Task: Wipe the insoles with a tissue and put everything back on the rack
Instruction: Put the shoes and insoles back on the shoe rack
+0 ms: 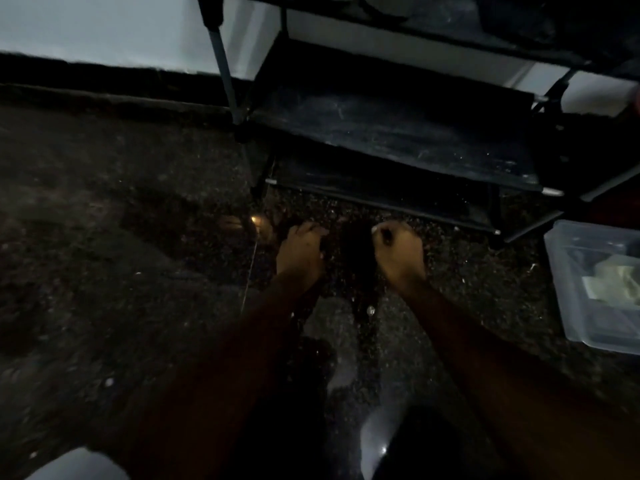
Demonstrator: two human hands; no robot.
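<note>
The scene is very dim. A long dark item [356, 258], a shoe or an insole, lies on the speckled floor just in front of the black shoe rack [398, 133]. My left hand [300, 252] grips its left side with curled fingers. My right hand [398, 252] pinches its right side, fingers and thumb bent. Both forearms reach in from below. The rack's two lower shelves look bare and dusty.
A clear plastic box [588, 289] with pale folded paper inside stands on the floor at the right. A white wall [104, 26] with a black skirting runs behind the rack. A glossy dark shape [377, 445] lies near the bottom edge.
</note>
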